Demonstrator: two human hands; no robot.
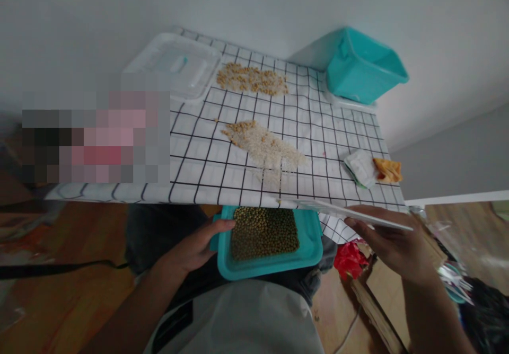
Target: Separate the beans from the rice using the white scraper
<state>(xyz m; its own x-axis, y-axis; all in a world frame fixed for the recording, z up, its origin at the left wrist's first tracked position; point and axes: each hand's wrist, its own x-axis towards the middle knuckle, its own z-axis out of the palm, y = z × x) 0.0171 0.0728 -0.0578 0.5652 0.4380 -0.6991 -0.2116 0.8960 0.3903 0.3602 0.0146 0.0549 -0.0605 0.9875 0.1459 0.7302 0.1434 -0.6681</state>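
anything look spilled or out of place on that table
Yes. Two loose heaps lie bare on the checked tablecloth: yellow beans near the clear lid, and white rice with some beans mixed in. The teal bin sits tipped. The left hand holds the teal tray of green beans.

Bare forearms, no sleeves in view; a pale grey top (perhaps a T-shirt) over dark trousers

smooth teal plastic tray (308, 256), glossy checked tablecloth (199, 158).
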